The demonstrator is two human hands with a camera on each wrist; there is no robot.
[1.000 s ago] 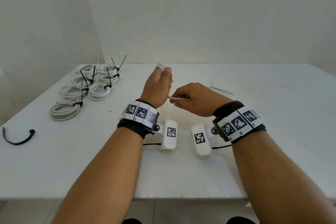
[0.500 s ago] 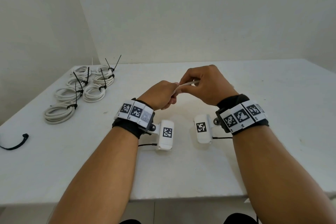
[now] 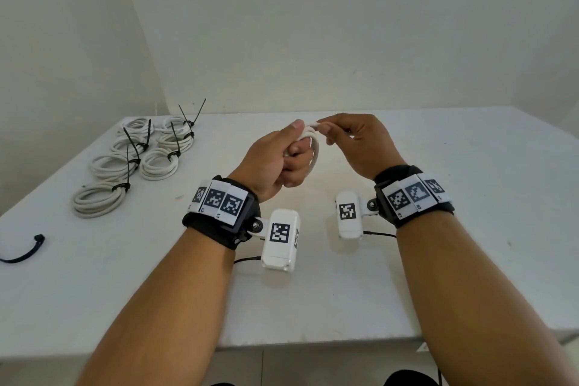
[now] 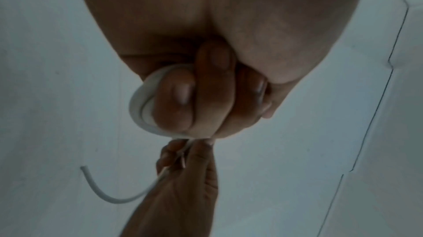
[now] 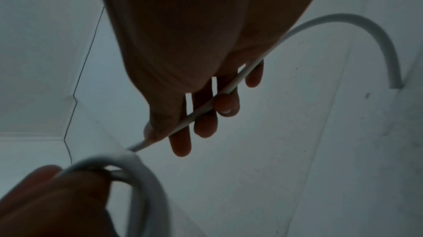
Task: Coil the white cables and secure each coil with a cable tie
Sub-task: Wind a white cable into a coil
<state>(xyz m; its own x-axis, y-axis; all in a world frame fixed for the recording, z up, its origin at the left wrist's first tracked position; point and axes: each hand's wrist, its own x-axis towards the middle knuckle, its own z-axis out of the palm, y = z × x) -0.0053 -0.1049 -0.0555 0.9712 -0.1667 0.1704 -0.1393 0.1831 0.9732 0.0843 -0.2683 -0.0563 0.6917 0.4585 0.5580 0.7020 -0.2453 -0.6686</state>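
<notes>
Arms: bare, no sleeves | left wristband [image 3: 219, 216]: black, square-code tags | right wristband [image 3: 413, 197]: same | wrist cameras [image 3: 280, 240]: white boxes, code labels, thin black leads

Left hand [image 4: 206, 87] grips the white cable [image 4: 139, 109] coil (loose end trailing), right hand [image 4: 187, 168] pinching it.

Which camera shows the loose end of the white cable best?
The right wrist view: the cable's loose end arcs clear beyond the right hand. Left wrist shows it smaller and dimmer; in the head view the hands hide it.
</notes>
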